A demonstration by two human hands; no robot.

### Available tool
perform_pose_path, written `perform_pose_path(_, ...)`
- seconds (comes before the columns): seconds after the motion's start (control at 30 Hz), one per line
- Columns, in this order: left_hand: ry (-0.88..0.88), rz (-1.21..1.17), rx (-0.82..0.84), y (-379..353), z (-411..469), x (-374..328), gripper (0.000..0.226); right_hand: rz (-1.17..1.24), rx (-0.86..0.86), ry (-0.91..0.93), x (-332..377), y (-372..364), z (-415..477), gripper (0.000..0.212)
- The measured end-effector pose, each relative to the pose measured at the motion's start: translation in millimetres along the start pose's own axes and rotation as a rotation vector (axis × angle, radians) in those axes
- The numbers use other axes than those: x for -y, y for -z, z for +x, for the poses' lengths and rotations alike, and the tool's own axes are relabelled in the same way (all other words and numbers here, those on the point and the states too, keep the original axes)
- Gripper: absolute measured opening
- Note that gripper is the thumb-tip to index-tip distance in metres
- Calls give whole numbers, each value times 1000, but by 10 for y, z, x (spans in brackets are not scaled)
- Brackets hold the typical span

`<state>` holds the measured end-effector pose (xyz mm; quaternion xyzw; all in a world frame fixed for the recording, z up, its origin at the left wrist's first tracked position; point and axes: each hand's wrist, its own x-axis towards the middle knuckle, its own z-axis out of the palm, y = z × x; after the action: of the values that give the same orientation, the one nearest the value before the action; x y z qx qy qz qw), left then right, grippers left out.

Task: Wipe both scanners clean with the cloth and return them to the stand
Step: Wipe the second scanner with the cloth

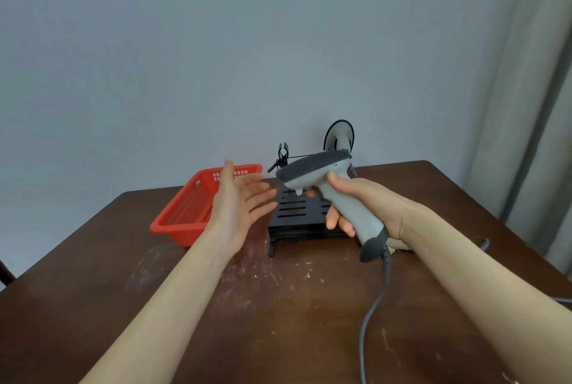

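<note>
While positioned on brown table [278,321] | red basket [185,216] beside black stand [294,213] | right hand [365,204] fingers wrapped around grey scanner [328,179] handle, raised above stand | left hand [238,201] spread, empty.

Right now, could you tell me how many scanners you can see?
2: one scanner gripped in the right hand above the stand; a second scanner upright behind it, partly hidden.

- On the table [278,306], I saw the basket [185,213] left of the stand [294,213].
- A second scanner [339,135] stood behind the stand.
</note>
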<state>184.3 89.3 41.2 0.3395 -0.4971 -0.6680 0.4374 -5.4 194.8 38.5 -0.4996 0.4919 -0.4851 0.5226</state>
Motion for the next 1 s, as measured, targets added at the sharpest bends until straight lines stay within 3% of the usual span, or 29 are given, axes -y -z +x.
perform_pose_path(0.07,-45,135,-7,-142,-132,16,51,113,-92,-3,33,18,-1,59)
perform_pose_path(0.23,-170,552,286,-620,-389,103,19,309,-288,12,34,60,41,45)
perform_pose_path(0.37,-201,728,373,-944,-396,150,23,371,-383,4,103,78,57,42)
perform_pose_path(0.47,-131,578,386,-1113,-346,149,24,296,-465,-20,181,156,60,49)
perform_pose_path(0.6,-47,347,353,-1253,-288,197,15,251,-427,-56,274,327,-14,62)
perform_pose_path(0.7,-26,237,305,-1278,-256,190,9,8,-627,-54,318,535,-92,61)
perform_pose_path(0.8,-53,227,249,-1226,-203,185,8,-328,-864,8,182,833,-170,37)
perform_pose_path(0.93,-73,212,216,-1159,-182,213,7,-853,-816,-164,-165,1147,-217,8)
perform_pose_path(1.0,-87,232,210,-1125,-180,241,6,-941,-751,-279,-297,1171,-192,9)
